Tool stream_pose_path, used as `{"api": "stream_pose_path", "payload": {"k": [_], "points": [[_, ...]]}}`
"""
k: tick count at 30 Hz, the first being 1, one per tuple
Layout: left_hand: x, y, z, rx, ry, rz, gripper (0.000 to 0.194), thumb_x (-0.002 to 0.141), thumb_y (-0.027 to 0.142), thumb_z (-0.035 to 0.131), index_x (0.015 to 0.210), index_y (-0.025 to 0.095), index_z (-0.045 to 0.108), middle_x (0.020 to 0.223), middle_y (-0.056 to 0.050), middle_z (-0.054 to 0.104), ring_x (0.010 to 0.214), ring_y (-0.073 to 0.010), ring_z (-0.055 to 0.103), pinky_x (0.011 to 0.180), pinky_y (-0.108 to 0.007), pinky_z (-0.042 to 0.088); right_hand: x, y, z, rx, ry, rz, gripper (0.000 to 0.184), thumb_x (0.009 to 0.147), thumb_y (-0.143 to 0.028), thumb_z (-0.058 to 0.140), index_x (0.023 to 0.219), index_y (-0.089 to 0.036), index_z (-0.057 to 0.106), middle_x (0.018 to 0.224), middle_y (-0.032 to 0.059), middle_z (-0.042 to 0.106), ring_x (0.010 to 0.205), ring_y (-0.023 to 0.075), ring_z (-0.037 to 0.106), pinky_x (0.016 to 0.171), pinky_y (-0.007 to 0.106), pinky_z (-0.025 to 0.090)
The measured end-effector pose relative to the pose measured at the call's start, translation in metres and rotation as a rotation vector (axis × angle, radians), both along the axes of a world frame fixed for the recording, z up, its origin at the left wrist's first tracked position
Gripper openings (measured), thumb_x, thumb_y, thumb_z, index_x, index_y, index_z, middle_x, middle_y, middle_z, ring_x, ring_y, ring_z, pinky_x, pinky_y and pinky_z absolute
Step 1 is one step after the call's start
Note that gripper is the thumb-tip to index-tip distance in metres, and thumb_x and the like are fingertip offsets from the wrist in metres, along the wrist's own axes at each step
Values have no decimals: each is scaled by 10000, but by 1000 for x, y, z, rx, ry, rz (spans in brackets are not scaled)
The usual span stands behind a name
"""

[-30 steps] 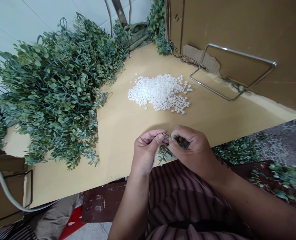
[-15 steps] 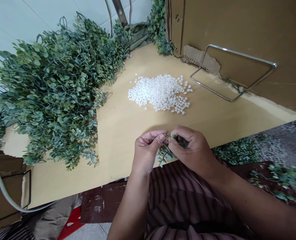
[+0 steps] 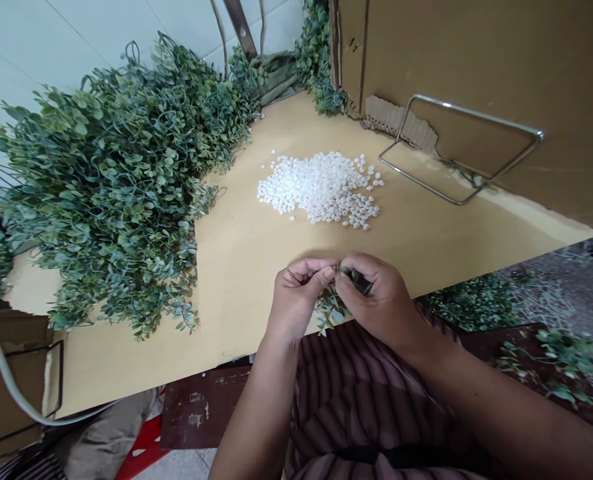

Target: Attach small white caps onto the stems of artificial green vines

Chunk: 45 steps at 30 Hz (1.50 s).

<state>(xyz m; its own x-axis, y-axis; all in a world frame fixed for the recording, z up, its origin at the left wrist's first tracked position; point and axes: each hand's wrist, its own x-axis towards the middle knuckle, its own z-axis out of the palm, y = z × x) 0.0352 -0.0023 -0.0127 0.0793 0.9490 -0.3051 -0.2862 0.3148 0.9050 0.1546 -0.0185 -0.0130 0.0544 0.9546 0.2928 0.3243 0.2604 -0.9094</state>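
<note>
My left hand (image 3: 296,300) and my right hand (image 3: 376,300) meet over the near edge of the tan table (image 3: 256,247), fingers pinched together on one small artificial leafy sprig (image 3: 332,308). The sprig's green leaves hang down between the two palms; its top end is hidden by my fingertips. A heap of small white round pieces (image 3: 321,187) lies on the table just beyond my hands. A big pile of the same green leafy sprigs (image 3: 111,180) covers the table's left side.
A bent metal wire frame (image 3: 456,157) leans against a cardboard box (image 3: 476,67) at the back right. More sprigs lie on the floor (image 3: 551,353) to my right. A cardboard box with a white cable (image 3: 11,387) stands at lower left.
Both hands stay pinched on the sprig in the same spot, with only small finger movement. The view has shifted slightly.
</note>
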Motion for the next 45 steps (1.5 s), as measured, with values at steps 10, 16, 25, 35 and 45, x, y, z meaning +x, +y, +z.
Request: {"api": "stream_pose_path", "payload": {"k": [10,16,25,35,45], "points": [[-26,-29,18,557,630,120,198,740,288,701,919,205,707,870,-47,652,791,-145,597,732,-271,494,5,8,-3,-165,128,-31,182,797,-259,500,629,-199,463,550,-29,477,501,104,458,491,216,387],[-13,-39,15,730,795,36,109,758,170,666,858,187,704,705,-11,621,638,-118,567,605,-238,470,0,5,-4,-122,116,-91,166,787,-260,533,643,-193,486,561,-27,499,520,104,472,517,221,400],[-19,-22,17,370,457,88,53,733,241,702,737,196,729,774,-37,657,760,-147,593,687,-239,468,52,-1,25,-243,660,462,529,806,-659,472,528,-213,529,526,1,521,577,172,585,591,334,508],[-9,-15,31,407,366,-5,65,746,171,684,727,205,736,731,-14,657,730,-123,596,696,-208,467,16,-7,9,-122,27,289,147,851,-274,530,791,-153,589,693,14,583,657,136,557,617,246,455],[-9,11,29,415,469,-129,93,734,187,667,767,196,754,771,-42,673,723,-146,598,674,-248,464,19,-4,4,-96,65,158,164,870,-263,479,752,-179,556,661,-1,586,631,133,572,611,227,453]]}}
